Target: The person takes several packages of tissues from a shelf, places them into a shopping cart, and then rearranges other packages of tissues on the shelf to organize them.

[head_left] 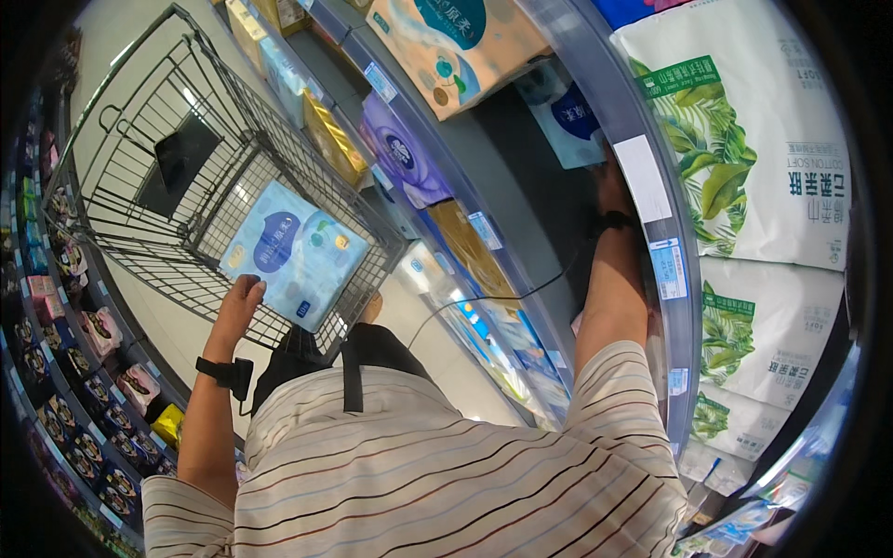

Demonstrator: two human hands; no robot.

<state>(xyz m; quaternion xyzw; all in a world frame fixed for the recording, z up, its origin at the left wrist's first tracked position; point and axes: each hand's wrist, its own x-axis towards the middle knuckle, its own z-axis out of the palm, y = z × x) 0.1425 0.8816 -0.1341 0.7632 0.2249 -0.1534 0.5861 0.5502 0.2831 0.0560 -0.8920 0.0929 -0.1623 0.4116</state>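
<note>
A wire shopping cart [174,237] stands at the left, holding a light blue tissue pack [296,254]. My left hand [245,296] is at the cart's near edge, its fingers curled beside the pack's lower left corner; whether it grips the pack or the rim cannot be told. My right arm reaches deep into a dark shelf compartment at the right. There my right hand [612,183], in shadow and partly behind the shelf edge, is at the end of another light blue tissue pack [568,125]. Its fingers are mostly hidden.
An orange tissue box [457,52] sits on the shelf beyond my right hand. A purple pack [403,150] and gold packs lie on lower shelves. White face-towel packs [760,153] with leaf prints line the shelf at right. Another stocked shelf runs along the far left.
</note>
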